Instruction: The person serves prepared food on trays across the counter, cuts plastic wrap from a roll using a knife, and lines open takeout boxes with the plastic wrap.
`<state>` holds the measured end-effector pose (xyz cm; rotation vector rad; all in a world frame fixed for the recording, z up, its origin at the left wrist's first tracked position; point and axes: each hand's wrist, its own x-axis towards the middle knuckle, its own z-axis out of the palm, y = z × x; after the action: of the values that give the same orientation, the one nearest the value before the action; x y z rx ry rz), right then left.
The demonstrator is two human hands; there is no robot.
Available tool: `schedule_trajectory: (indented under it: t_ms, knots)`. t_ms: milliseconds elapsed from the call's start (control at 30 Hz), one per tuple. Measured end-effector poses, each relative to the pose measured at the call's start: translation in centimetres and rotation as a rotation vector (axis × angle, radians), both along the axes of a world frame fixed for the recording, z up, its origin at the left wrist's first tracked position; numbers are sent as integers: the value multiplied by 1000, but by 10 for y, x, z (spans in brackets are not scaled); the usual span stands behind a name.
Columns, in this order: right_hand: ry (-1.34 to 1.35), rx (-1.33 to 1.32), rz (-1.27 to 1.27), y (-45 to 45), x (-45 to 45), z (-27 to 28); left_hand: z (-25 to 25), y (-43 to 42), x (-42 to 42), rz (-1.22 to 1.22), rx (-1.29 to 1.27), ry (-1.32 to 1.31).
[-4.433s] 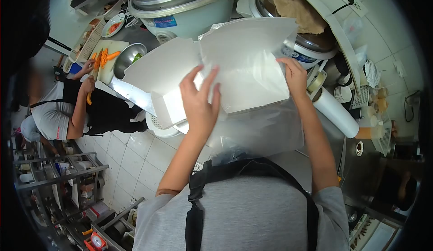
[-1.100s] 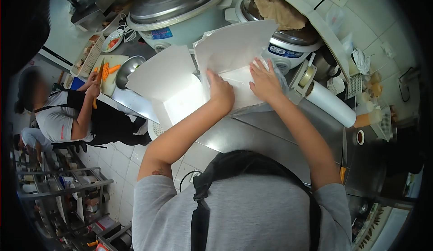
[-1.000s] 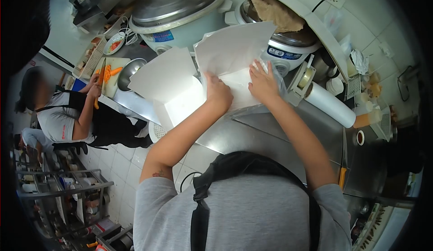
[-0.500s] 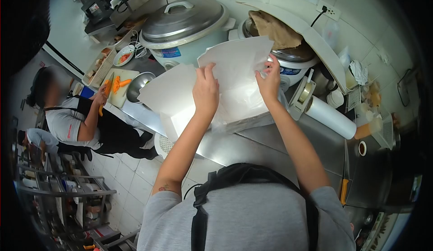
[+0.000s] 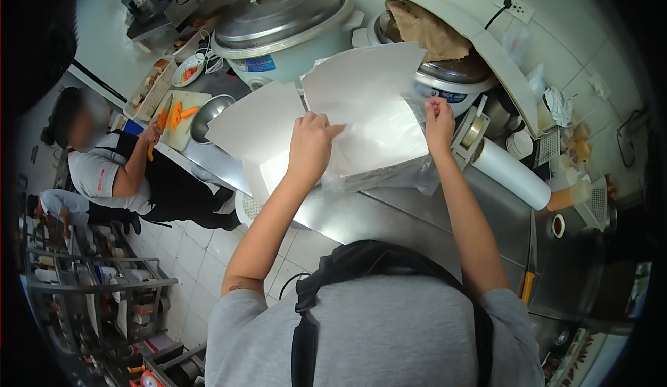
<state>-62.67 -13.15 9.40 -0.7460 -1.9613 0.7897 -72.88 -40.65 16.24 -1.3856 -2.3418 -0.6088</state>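
Note:
A white cardboard box with raised flaps lies open on the counter, and clear plastic shows along its near side and right edge. Beside it on the left stands a second white box, also open. Where the two boxes meet, my left hand is closed over the cardboard edge, its thumb pointing right, slightly blurred. At the right edge of the box, my right hand pinches the thin clear plastic, with fingers pressed together.
Two large rice cookers stand behind the boxes, one under a brown cloth. A plastic wrap roll lies right. At left a co-worker holds a knife over carrots on a cutting board. An orange-handled knife lies right.
My right hand has moved right and down from the flap to the plastic at the box's side. My left hand has shifted slightly left and lower. The camera view has tilted a little.

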Motion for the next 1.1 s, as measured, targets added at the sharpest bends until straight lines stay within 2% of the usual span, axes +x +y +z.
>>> schedule_trajectory:
  t_ms: [67,267,367,467,567,600,667,767,867,900,967,1067,1100]
  knots:
    - [-30,-14,-8,6,0,-13,3,-3,4,-75,-97,30]
    - [-15,-126,71,8,-1,-6,14,9,15,-30,-387,300]
    - [2,126,-59,-6,1,14,5,28,12,-108,-350,229]
    - [27,334,-120,-32,8,45,23,57,14,-92,-483,-106]
    - [33,396,28,-51,20,62,-5,72,4,-69,-124,-251]
    - [-34,307,199,-60,26,66,-10,75,1,-85,17,-296]
    - [-168,116,537,-75,38,68,-7,72,7,-111,115,-441]
    - [-396,114,711,-74,42,38,-8,64,20,-87,261,-655]
    - [-624,-21,675,-63,30,35,-20,64,32,-82,412,-778]
    - [-600,45,710,-60,24,32,-25,63,35,-89,461,-806]
    - [-550,182,771,-50,11,21,-29,62,37,-83,419,-791]
    - [-578,467,701,-42,-7,-6,-40,64,29,-113,262,-676]
    - [-607,455,679,-44,-9,-4,-42,64,27,-123,192,-624]
